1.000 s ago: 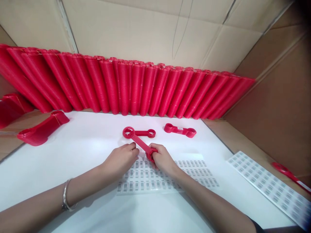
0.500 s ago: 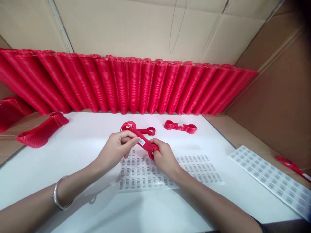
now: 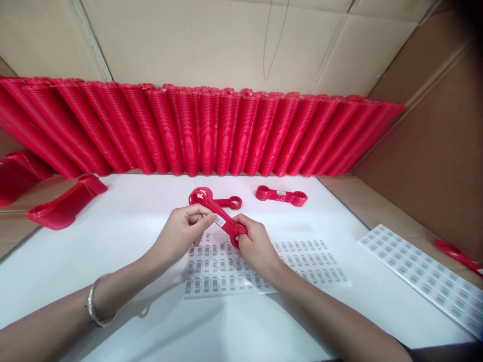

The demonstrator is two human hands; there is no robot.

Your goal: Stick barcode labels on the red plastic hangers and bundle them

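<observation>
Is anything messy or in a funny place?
One red piece lies far right on the brown cardboard, off the white tabletop and away from the tall red stacks. The label sheet beside it sits askew over the tabletop's edge. Nothing looks spilled or broken.

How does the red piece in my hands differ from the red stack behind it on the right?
The red piece is held in the left hand and right hand; the red stack lies on the table. In the picture, the red piece slants more steeply than the red stack. Both are red and bear white labels.

White table (image 3: 241,327), red stack (image 3: 283,197), apparently label sheet (image 3: 232,276)
</observation>
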